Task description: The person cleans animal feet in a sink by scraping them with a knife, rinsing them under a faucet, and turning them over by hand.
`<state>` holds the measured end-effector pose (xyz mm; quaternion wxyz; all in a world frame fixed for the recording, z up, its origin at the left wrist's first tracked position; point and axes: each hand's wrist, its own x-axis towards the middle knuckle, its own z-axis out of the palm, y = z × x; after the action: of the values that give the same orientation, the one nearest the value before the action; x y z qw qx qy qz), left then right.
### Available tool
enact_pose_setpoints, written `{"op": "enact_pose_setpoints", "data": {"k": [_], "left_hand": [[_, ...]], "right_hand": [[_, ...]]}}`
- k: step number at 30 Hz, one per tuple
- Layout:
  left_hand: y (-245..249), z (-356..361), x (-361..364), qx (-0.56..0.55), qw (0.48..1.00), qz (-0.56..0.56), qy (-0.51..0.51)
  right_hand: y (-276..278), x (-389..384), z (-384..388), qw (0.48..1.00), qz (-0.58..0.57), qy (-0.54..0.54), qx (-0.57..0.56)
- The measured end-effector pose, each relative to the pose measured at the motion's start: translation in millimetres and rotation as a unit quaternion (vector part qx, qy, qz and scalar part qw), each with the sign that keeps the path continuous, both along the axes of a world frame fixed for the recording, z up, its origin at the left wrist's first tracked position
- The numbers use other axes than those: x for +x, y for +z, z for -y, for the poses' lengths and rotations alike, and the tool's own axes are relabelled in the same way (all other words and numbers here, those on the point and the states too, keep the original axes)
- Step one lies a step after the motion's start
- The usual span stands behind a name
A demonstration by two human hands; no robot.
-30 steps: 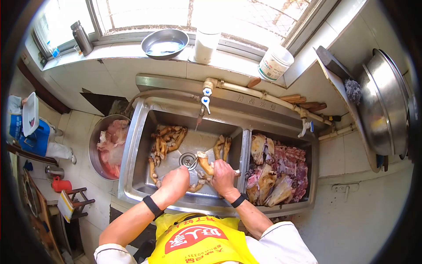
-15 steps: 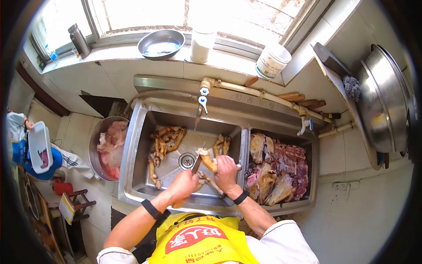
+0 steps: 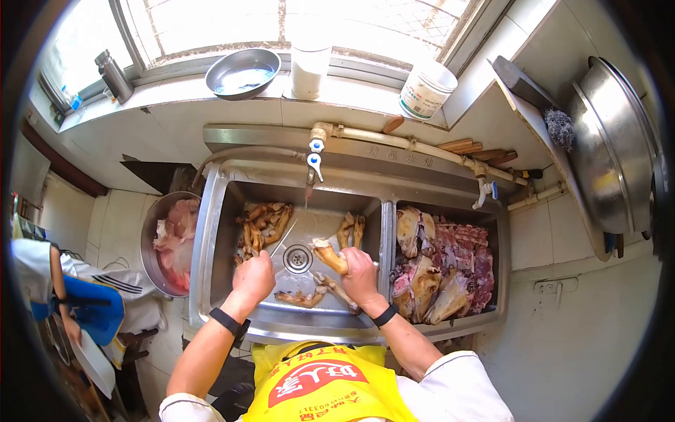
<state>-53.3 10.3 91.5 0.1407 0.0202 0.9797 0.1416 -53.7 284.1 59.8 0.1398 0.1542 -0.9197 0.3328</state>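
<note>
My right hand is closed around a yellowish-brown animal foot, its pale cut end pointing left over the left sink basin. My left hand grips a knife; only its thin blade shows, slanting up and right, while the handle is hidden in the fist. Several more feet are heaped at the basin's left side, beyond my left hand. Two others lie at the far right of the basin, and a few pieces rest near the front by the drain.
The right basin holds meat, ribs and head pieces. A tap hangs over the left basin. A metal bowl of pale meat stands left of the sink. Farther left, another person's arm holds a white tray.
My left hand has moved left with the knife, away from the foot. My right hand stays on the foot. The other person has lowered the white tray and come nearer.
</note>
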Motion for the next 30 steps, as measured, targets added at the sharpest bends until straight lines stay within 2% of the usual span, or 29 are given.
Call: {"op": "enact_pose_setpoints", "data": {"k": [5,9,14,18,22,30], "left_hand": [[2,-7,1,-0.013,1.0,-0.009,-0.003],[-15,-2,-3,-0.022,1.0,-0.006,-0.018],[-35,-2,-23,0.001,1.0,0.006,-0.003],[-50,-2,-44,0.005,1.0,0.026,-0.011],[-59,-3,-69,0.019,0.998,0.059,-0.01],[-86,-6,-123,0.062,0.995,0.077,0.002]], "right_hand": [[-6,-7,-3,0.998,0.045,0.001,-0.049],[1,-23,-1,0.997,0.023,0.0,-0.07],[49,-63,11,0.994,-0.038,0.023,-0.096],[80,-108,25,0.991,-0.1,0.043,-0.08],[100,-152,39,0.99,-0.11,0.054,-0.064],[94,-203,53,0.997,-0.055,0.054,-0.026]]}}
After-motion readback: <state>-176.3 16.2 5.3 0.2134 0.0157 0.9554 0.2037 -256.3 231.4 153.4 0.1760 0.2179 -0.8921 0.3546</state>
